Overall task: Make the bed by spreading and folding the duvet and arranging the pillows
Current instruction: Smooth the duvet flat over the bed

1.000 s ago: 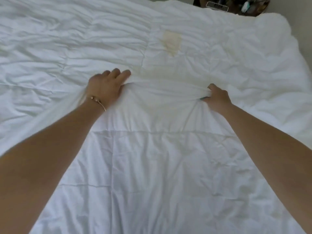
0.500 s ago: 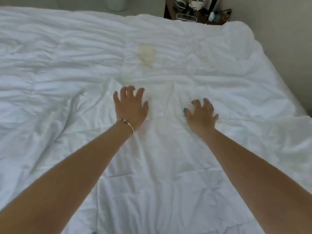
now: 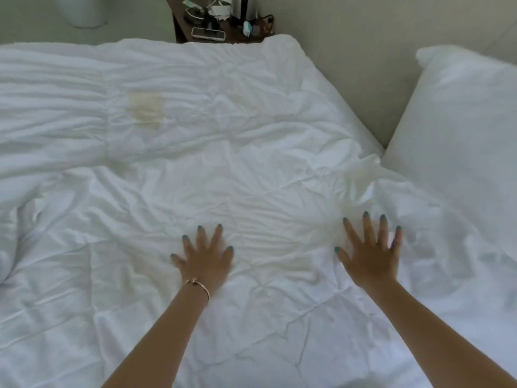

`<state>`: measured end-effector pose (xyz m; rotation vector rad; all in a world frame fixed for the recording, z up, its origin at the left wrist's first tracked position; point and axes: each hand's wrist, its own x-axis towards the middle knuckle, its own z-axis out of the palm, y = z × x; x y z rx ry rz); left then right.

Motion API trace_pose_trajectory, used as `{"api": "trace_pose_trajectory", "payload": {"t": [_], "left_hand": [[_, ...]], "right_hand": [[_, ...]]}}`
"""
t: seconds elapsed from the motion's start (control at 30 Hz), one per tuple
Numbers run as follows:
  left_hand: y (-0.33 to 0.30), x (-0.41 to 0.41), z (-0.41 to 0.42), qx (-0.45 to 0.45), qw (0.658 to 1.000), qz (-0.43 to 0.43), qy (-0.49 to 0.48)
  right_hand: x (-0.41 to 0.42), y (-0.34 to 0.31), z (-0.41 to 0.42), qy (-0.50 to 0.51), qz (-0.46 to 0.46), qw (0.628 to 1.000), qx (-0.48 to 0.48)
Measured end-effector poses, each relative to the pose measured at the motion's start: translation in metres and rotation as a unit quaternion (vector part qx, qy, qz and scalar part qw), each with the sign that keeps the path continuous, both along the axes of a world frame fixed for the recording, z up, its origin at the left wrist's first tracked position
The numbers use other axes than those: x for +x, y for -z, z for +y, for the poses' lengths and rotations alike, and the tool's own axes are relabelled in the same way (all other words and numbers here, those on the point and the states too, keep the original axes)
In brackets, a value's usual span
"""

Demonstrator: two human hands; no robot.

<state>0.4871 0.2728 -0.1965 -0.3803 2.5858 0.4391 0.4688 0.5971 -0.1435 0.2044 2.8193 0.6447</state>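
A wrinkled white duvet (image 3: 251, 169) covers the whole bed, with a yellowish stain (image 3: 145, 109) on its far left part. My left hand (image 3: 205, 260), with a thin bracelet on the wrist, lies flat on the duvet near the middle, fingers spread. My right hand (image 3: 369, 250) also rests flat on it to the right, fingers spread wide, holding nothing. A white pillow (image 3: 458, 141) stands at the right edge, leaning against the wall.
A dark bedside table (image 3: 221, 29) with a phone and clutter stands past the far end of the bed. A white bin (image 3: 84, 11) is on the floor at the far left. The beige wall (image 3: 363, 65) runs along the bed's right side.
Both hands let go of the gathered duvet fold, opened, and now lie flat with fingers spread further apart. The view swung right, bringing the pillow into sight.
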Motion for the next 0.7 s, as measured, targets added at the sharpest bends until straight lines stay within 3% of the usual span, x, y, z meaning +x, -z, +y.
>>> {"api": "trace_pose_trajectory", "payload": {"t": [0.17, 0.3, 0.47, 0.57, 0.63, 0.7], "left_hand": [[-0.016, 0.054, 0.128, 0.100, 0.971, 0.072, 0.206], [-0.025, 0.097, 0.206, 0.087, 0.961, 0.063, 0.256], [-0.017, 0.146, 0.258, 0.057, 0.966, 0.052, 0.245], [-0.001, 0.163, 0.274, 0.035, 0.955, 0.122, 0.269], [0.000, 0.166, 0.285, 0.032, 0.952, 0.129, 0.275], [-0.002, 0.162, 0.293, 0.019, 0.958, 0.115, 0.261]], "right_hand": [[0.025, -0.047, 0.080, 0.153, 0.002, 0.988, -0.017], [0.054, -0.049, 0.126, 0.250, 0.046, 0.963, -0.092], [0.078, -0.043, 0.147, 0.213, 0.180, 0.941, -0.192], [0.084, -0.039, 0.152, 0.177, 0.226, 0.932, -0.223], [0.085, -0.044, 0.158, 0.167, 0.218, 0.936, -0.218], [0.086, -0.050, 0.168, 0.155, 0.135, 0.957, -0.206]]}}
